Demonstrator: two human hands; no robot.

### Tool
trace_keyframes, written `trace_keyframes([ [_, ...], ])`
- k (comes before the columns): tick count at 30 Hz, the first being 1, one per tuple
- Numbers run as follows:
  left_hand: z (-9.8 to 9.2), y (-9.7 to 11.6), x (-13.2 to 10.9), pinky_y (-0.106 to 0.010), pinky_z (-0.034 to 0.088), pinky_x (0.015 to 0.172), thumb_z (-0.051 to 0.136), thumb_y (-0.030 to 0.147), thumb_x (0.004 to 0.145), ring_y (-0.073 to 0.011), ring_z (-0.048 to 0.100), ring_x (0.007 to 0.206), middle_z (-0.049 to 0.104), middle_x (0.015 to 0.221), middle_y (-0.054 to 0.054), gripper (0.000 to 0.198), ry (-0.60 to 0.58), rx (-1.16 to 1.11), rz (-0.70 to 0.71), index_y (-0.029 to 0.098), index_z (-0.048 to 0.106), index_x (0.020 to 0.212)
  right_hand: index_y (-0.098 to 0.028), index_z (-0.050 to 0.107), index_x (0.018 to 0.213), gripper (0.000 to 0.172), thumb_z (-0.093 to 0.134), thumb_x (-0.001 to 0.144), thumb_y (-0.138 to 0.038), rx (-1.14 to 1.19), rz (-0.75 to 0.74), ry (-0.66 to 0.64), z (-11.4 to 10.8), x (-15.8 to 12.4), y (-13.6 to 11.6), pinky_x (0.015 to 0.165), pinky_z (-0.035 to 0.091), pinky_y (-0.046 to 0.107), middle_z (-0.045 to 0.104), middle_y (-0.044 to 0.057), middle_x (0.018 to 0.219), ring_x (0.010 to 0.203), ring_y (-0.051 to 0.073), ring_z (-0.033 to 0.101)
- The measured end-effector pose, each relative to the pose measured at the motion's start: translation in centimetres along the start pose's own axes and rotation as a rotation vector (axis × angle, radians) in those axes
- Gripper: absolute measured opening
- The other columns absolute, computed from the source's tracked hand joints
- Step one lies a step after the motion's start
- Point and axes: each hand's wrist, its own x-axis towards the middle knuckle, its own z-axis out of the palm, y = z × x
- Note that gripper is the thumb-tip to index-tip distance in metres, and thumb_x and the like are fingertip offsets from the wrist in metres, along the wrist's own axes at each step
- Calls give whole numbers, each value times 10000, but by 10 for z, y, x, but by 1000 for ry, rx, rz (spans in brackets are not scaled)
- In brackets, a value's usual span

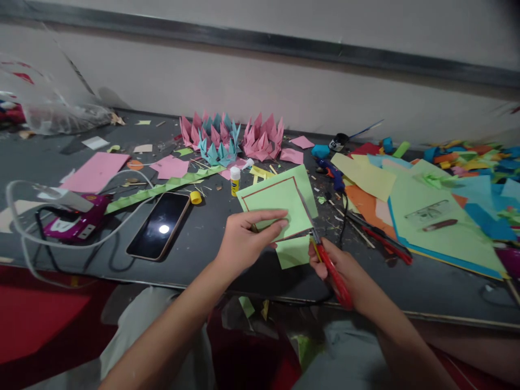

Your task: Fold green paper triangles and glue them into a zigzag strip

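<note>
We hold a green sheet just above the near edge of the table. The grip of our left hand is clamped on its lower left part, with the thumb on top and the fingers beneath. A reddish line is drawn along the sheet's border. A smaller green piece shows just below it, between our two hands.

Our right hand has its grip closed around the red handles of the scissors. Their blades meet the sheet at its lower right corner; we cannot tell how far apart the blades stand.

To the left of our hands a phone lies face up on the table. Near it are a yellow cap and an upright glue stick. A long green strip runs behind the phone, and a magenta glue gun lies further left beside a pink sheet. Folded paper flowers stand by the wall. Loose coloured sheets cover the table on the right.
</note>
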Motion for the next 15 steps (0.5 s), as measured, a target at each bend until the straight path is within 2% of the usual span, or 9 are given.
trace_keyframes([
  [4,0,0,-1,-190,568,434,687,268,684,-93,600,479,715,751,-12,164,-5,-14,-3,210,736,830,-218,535,746,193,455,772,-391,11,-2,-49,0,-3,-4,486,340,240,526,-37,519,469,123,457],
  [8,0,1,-2,-189,571,437,684,273,682,-107,618,527,715,742,-10,177,-37,-32,-12,211,735,839,-212,541,758,213,462,768,-409,8,-6,-26,2,-3,-5,468,332,241,540,-31,534,456,119,444],
  [15,0,2,-2,-170,559,437,685,263,685,-93,607,494,719,768,-19,169,-74,-57,-6,198,736,833,-212,545,777,206,460,766,-399,13,-8,11,5,-1,-4,456,330,246,561,-22,544,441,117,441],
])
